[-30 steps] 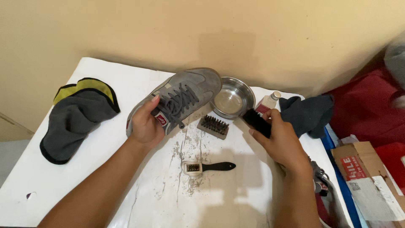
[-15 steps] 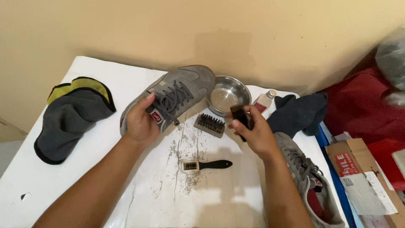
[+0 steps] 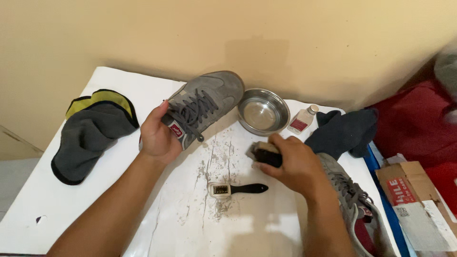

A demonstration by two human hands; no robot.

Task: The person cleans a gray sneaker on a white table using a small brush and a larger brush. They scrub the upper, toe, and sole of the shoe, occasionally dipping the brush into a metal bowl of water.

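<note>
My left hand [image 3: 159, 135] grips a grey lace-up shoe [image 3: 209, 97] at its heel and tongue, and the shoe lies on its side on the white table [image 3: 119, 209]. My right hand [image 3: 295, 164] is closed over a block-shaped brush [image 3: 263, 153] with a dark body and pale edge, held low over the table just right of the shoe. A small brush with a black handle [image 3: 238, 189] lies loose in front of both hands, among grey dirt specks.
A steel bowl [image 3: 263, 113] stands behind the right hand, with a small bottle [image 3: 302, 121] and a dark cloth [image 3: 345, 131] to its right. A second grey shoe [image 3: 352, 200] lies at the right edge. Grey-and-yellow cloths [image 3: 90, 131] lie left. Cardboard box [image 3: 414, 200] and red bag [image 3: 414, 123] are off the table.
My right hand moved from beside the bowl toward me and down onto the block brush, which no longer lies loose. The left hand kept its hold on the shoe.
</note>
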